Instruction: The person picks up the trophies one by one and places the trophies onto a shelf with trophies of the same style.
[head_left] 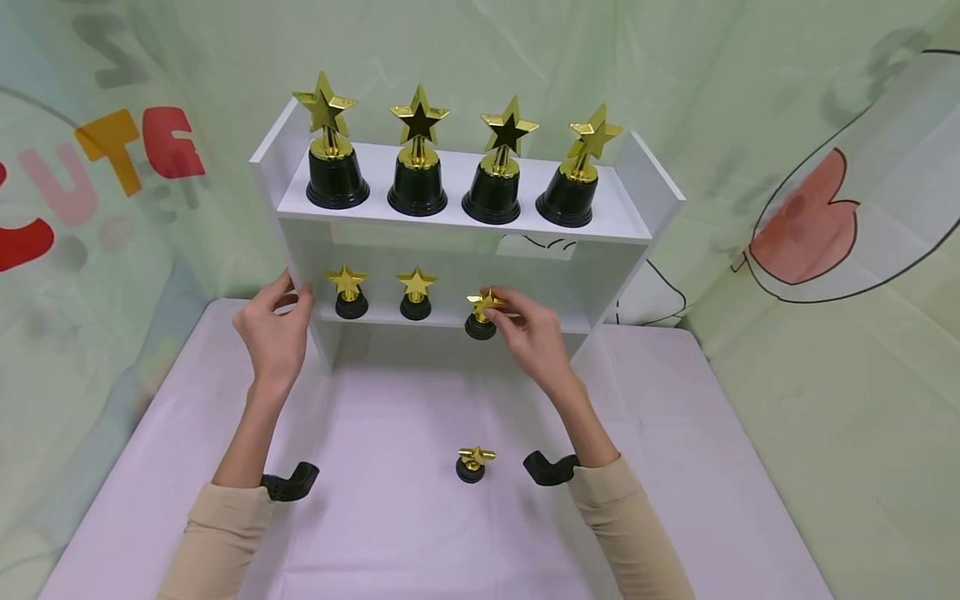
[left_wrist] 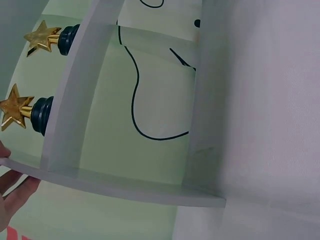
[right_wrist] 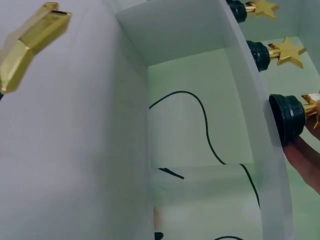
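Observation:
My right hand (head_left: 531, 333) pinches the gold star of a small star trophy (head_left: 481, 327). This trophy is tilted at the front edge of the lower shelf, its black base (right_wrist: 287, 119) by the board's edge in the right wrist view. On the far left, my left hand (head_left: 276, 323) grips the side panel of the white shelf unit (head_left: 465, 229), thumb on one face and fingers (left_wrist: 22, 195) on the other. Two small star trophies, a left one (head_left: 350, 293) and a middle one (head_left: 416, 294), stand upright on the lower shelf.
Several larger star trophies (head_left: 417, 167) line the upper shelf. Another small trophy (head_left: 471, 467) stands on the white-covered table (head_left: 390, 533), between my forearms. A printed cloth (head_left: 825, 350) hangs behind and beside the table.

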